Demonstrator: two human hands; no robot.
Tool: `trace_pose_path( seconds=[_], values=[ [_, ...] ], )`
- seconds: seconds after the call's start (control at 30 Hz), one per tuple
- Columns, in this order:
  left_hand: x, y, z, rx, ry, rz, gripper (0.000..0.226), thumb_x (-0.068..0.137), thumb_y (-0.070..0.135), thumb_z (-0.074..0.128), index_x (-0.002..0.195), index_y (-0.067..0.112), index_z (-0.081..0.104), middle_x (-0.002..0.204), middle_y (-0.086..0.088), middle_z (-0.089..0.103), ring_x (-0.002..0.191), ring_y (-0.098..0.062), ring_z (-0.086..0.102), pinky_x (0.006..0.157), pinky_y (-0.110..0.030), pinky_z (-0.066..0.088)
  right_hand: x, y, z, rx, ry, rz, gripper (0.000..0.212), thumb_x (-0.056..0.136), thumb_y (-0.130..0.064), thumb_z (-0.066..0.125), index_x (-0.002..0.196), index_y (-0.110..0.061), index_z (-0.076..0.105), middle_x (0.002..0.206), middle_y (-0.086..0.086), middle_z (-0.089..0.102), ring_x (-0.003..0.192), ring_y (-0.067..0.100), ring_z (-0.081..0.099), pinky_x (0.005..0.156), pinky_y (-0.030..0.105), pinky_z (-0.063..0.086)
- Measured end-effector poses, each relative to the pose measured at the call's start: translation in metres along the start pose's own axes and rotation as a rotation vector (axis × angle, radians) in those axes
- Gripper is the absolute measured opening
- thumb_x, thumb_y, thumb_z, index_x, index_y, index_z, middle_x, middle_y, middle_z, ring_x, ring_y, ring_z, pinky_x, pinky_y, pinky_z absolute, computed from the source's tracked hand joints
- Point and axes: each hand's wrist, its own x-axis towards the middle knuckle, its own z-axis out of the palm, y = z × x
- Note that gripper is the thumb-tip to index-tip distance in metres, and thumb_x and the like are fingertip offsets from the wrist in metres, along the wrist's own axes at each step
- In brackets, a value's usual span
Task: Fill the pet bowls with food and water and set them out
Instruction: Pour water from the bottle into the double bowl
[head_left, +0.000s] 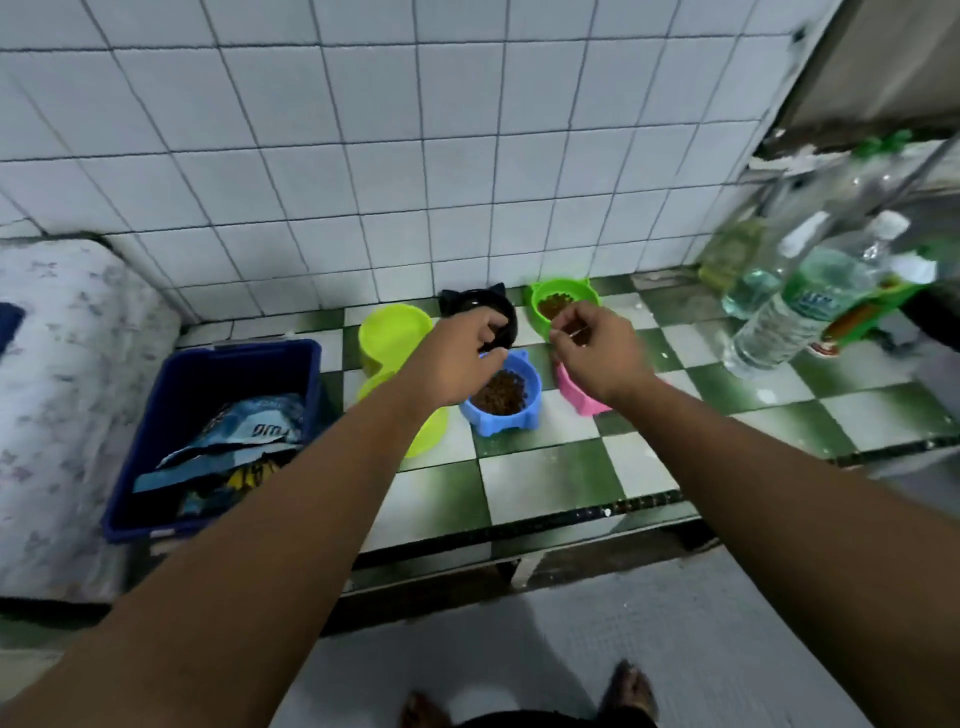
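Kibble bowl (501, 397), blue, just below both hands (462, 345) (597, 353)

Bowls – blue (501, 397), pink (576, 392), green (563, 306), black (480, 309) – on green-white checked counter (545, 483).

white letters stand upside down on the crumpled blue foil bag (244, 436) in the dark blue plastic bin (291, 358), lower left, too blurred to read. the clear plastic bottle (795, 317) at right carries a pale label with blue print, equally illegible.
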Motion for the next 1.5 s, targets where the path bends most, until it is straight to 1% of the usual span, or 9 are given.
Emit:
trace_pose_path(
  seconds=[0.1, 0.17, 0.33, 0.5, 0.6, 0.73, 0.9, 1.03, 1.5],
  values=[
    [0.025, 0.037, 0.035, -0.035, -0.034, 0.09, 0.039, 0.091, 0.013, 0.069, 0.13, 0.013, 0.063, 0.107, -0.004, 0.065, 0.095, -0.015, 0.062, 0.093, -0.03, 0.051, 0.008, 0.037, -0.04, 0.017, 0.062, 0.053, 0.003, 0.086, -0.021, 0.065, 0.085, -0.022, 0.063, 0.073, -0.01, 0.065, 0.066, 0.012, 0.064, 0.068, 0.027, 0.05],
    [0.044, 0.064, 0.058, -0.022, -0.064, 0.136, 0.039, 0.092, 0.014, 0.069, 0.131, 0.013, 0.063, 0.108, -0.004, 0.065, 0.095, -0.014, 0.061, 0.084, -0.015, 0.047, 0.014, 0.063, -0.067, 0.04, 0.092, 0.064, 0.002, 0.086, -0.019, 0.065, 0.085, -0.019, 0.064, 0.075, -0.007, 0.065, 0.069, 0.019, 0.064, 0.072, 0.031, 0.053],
    [0.094, 0.123, 0.132, -0.067, -0.084, 0.116, 0.04, 0.089, 0.015, 0.073, 0.128, 0.016, 0.063, 0.105, -0.001, 0.064, 0.094, -0.014, 0.062, 0.093, -0.032, 0.053, 0.026, 0.131, -0.141, 0.051, 0.134, 0.085, 0.004, 0.088, -0.018, 0.065, 0.088, -0.014, 0.064, 0.074, -0.009, 0.061, 0.069, 0.015, 0.059, 0.071, 0.029, 0.048],
    [0.132, 0.174, 0.202, -0.185, -0.173, 0.078, 0.047, 0.088, 0.022, 0.077, 0.131, 0.014, 0.061, 0.108, -0.004, 0.064, 0.099, -0.018, 0.064, 0.08, -0.017, 0.049, 0.032, 0.181, -0.207, 0.092, 0.209, 0.058, 0.004, 0.087, -0.014, 0.064, 0.086, -0.017, 0.062, 0.077, -0.005, 0.064, 0.067, 0.008, 0.057, 0.07, 0.023, 0.049],
    [0.156, 0.196, 0.232, -0.249, -0.205, 0.048, 0.055, 0.084, 0.028, 0.082, 0.134, 0.016, 0.059, 0.113, -0.003, 0.065, 0.105, -0.02, 0.064, 0.08, -0.02, 0.05, 0.038, 0.196, -0.237, 0.138, 0.291, 0.061, 0.002, 0.086, -0.01, 0.064, 0.086, -0.011, 0.065, 0.076, -0.003, 0.064, 0.064, 0.003, 0.056, 0.067, 0.016, 0.047],
    [0.183, 0.22, 0.254, -0.326, -0.261, 0.036, 0.071, 0.077, 0.031, 0.088, 0.138, 0.02, 0.054, 0.124, -0.002, 0.062, 0.11, -0.016, 0.061, 0.077, -0.016, 0.047, 0.051, 0.203, -0.268, 0.269, 0.493, 0.107, 0.004, 0.087, -0.01, 0.064, 0.085, -0.007, 0.064, 0.075, 0.003, 0.065, 0.065, 0.008, 0.057, 0.066, 0.027, 0.052],
    [0.207, 0.244, 0.274, -0.387, -0.321, -0.002, 0.096, 0.069, 0.026, 0.094, 0.149, 0.022, 0.039, 0.141, -0.001, 0.055, 0.123, -0.015, 0.053, 0.105, -0.037, 0.046, 0.079, 0.207, -0.291, 0.332, 0.656, 0.158, 0.022, 0.082, -0.025, 0.076, 0.094, -0.014, 0.061, 0.083, 0.0, 0.064, 0.073, 0.008, 0.057, 0.071, 0.023, 0.052],
    [0.228, 0.247, 0.286, -0.412, -0.333, -0.024, 0.111, 0.061, 0.032, 0.097, 0.151, 0.028, 0.033, 0.144, 0.003, 0.055, 0.129, -0.017, 0.053, 0.111, -0.045, 0.043, 0.096, 0.207, -0.288, 0.277, 0.539, 0.241, 0.045, 0.076, -0.035, 0.084, 0.109, -0.016, 0.061, 0.103, -0.006, 0.065, 0.095, 0.008, 0.061, 0.089, 0.024, 0.053],
    [0.246, 0.242, 0.295, -0.286, -0.337, 0.108, 0.073, 0.074, 0.039, 0.089, 0.137, 0.031, 0.052, 0.124, 0.009, 0.069, 0.115, -0.017, 0.064, 0.102, -0.047, 0.052, 0.115, 0.209, -0.273, 0.228, 0.607, 0.293, 0.029, 0.081, -0.031, 0.079, 0.094, -0.015, 0.06, 0.088, 0.001, 0.069, 0.084, 0.018, 0.065, 0.079, 0.041, 0.056]
  ],
)
